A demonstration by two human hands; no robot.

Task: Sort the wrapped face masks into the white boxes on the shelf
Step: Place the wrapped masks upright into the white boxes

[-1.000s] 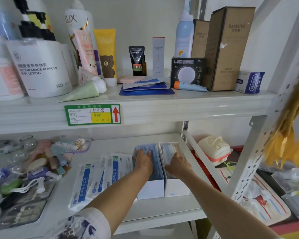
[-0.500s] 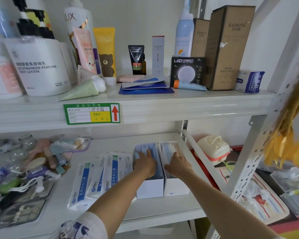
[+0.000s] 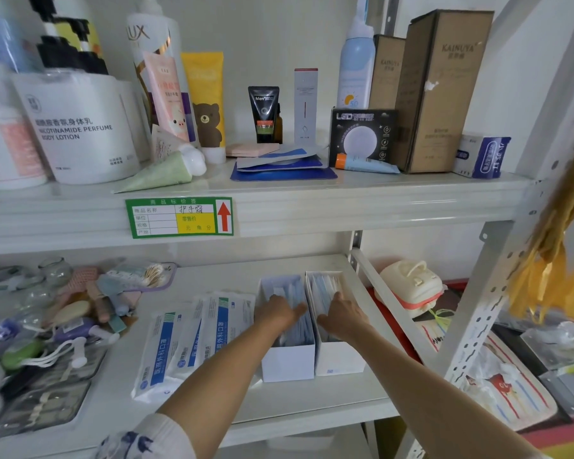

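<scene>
White shelf [image 3: 212, 279], mask packs [image 3: 193, 339], boxes [image 3: 287, 362]

Wrapped masks [image 3: 299, 323] upright in white boxes [image 3: 340, 362].

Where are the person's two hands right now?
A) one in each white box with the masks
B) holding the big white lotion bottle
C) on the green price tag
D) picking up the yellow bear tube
A: the left hand rests in the left white cardboard box and the right hand in the right white cardboard box, both on the blue wrapped face masks standing inside.
</scene>
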